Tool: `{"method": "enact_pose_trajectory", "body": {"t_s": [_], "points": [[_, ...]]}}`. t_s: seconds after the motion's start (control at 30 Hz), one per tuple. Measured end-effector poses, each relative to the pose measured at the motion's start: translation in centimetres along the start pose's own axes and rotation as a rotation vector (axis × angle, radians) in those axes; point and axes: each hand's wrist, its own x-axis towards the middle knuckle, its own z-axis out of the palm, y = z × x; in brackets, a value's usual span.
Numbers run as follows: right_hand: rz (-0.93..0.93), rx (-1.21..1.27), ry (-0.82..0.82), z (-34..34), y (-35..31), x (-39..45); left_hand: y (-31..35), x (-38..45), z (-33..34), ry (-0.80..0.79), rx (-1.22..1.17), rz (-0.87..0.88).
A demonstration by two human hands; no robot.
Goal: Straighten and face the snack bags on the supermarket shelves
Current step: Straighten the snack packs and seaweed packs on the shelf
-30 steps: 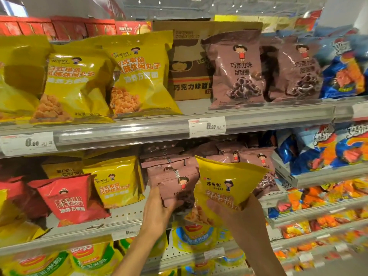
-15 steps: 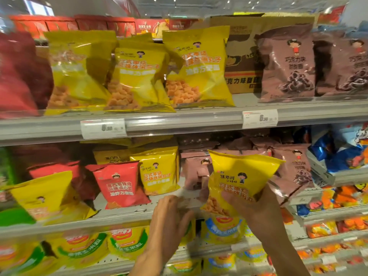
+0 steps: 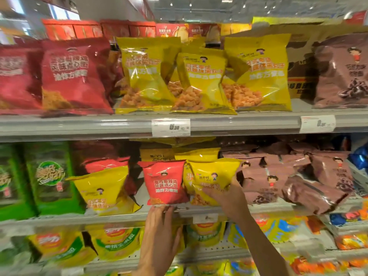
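Right now my right hand [image 3: 225, 193] is wrapped around the lower part of a yellow snack bag [image 3: 214, 176], thumb across its face, holding it upright on the middle shelf [image 3: 278, 209] just beside a red bag [image 3: 164, 183] on its left and touching the brown bags [image 3: 264, 178] on its right. My left hand [image 3: 162, 224] sits lower with its fingers loosely curled at the shelf lip under the red bag, holding nothing that I can make out. I judge the yellow bag to be light and puffed with air, its film slick and crinkly and its contents brittle, so I would grip at the bottom seam or the side edges and not squeeze the middle. Room is tight: the slot between red and brown is barely as wide as the bag, and more yellow bags stand close behind it. The upper shelf rail [image 3: 79, 126] and its price tag [image 3: 170, 127] hang above with fair clearance. A brown bag [image 3: 310, 196] at the right leans out past the shelf edge, and a loose yellow bag [image 3: 103, 191] tilts at the left; either could slide if nudged.
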Motion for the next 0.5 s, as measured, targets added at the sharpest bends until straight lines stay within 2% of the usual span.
{"method": "enact_pose_trajectory", "body": {"t_s": [0.27,0.4,0.5], "points": [[0.020,0.014,-0.161,0.0,1.7,2.5,0.3,0.2,0.5,-0.022,0.040,-0.030],[0.085,-0.104,-0.234,-0.3,2.2,3.0,0.5,0.0,0.7,0.007,0.022,-0.041],[0.170,-0.262,-0.199,-0.1,2.3,2.9,0.7,-0.1,0.7,0.010,0.019,-0.055]]}}
